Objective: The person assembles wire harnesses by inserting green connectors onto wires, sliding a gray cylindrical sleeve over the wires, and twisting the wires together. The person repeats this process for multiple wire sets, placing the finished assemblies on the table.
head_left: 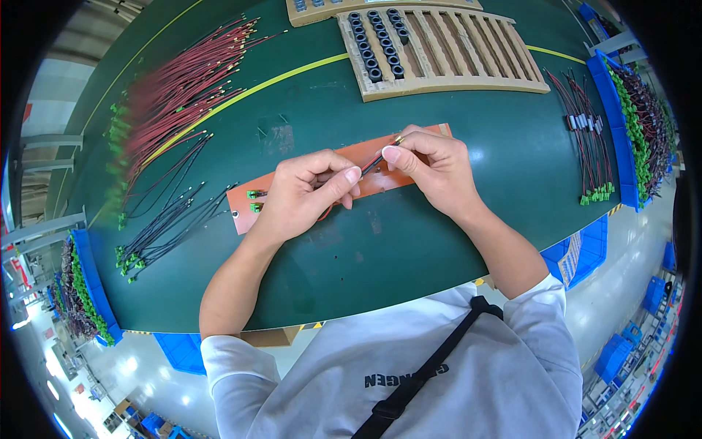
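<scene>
My left hand (307,192) and my right hand (433,167) meet over an orange-brown board (363,155) lying on the green table (409,241). Both pinch the same thin red and black wire pair (371,165), which runs between thumb and forefinger of each hand. The wire's brass tip (399,138) pokes out above my right fingers. Two small green connectors (254,200) lie on the board's left end, just left of my left hand.
A fan of red wires (183,88) and a bunch of black wires (172,219) lie at left. A wooden slotted rack (468,51) holding dark rings (376,40) stands behind. Finished wire sets (589,139) and blue bins (621,124) sit at right.
</scene>
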Motion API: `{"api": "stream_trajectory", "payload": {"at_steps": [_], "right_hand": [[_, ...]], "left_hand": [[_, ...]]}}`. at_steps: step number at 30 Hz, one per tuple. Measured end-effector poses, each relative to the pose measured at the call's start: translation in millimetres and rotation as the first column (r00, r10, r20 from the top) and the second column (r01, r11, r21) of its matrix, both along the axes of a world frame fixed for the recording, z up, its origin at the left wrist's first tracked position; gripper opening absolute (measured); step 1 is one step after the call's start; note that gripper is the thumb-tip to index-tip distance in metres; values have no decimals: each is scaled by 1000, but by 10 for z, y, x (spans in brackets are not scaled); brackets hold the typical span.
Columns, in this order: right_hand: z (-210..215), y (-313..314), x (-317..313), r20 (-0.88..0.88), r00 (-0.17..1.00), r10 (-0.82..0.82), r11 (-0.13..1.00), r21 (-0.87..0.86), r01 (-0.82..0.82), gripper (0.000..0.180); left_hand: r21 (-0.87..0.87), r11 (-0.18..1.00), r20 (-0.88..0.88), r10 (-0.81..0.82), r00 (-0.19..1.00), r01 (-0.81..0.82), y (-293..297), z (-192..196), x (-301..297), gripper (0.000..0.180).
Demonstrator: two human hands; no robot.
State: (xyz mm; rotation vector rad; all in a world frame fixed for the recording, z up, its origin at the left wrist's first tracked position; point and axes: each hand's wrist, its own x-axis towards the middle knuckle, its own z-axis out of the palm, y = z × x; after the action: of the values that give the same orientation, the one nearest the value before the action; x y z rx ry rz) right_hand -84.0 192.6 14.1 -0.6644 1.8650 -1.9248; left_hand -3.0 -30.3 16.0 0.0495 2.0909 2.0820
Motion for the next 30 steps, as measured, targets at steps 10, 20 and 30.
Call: {"api": "stream_trajectory", "payload": {"at_steps": [10, 20, 30], "right_hand": [[-44, 82, -115, -147, 987, 59, 997, 66, -49, 18], [-154, 168, -98, -565, 825, -25, 946, 253, 202, 20], [-121, 201, -91, -640, 764, 79, 882, 403, 246, 19]], "left_hand": [[-27, 1000, 81, -5, 997, 7, 30, -7, -27, 17], [-419, 807, -616, 84, 783, -416, -170, 134, 243, 10], [-679, 576, -634, -147, 760, -455, -74, -54, 339, 24]]}}
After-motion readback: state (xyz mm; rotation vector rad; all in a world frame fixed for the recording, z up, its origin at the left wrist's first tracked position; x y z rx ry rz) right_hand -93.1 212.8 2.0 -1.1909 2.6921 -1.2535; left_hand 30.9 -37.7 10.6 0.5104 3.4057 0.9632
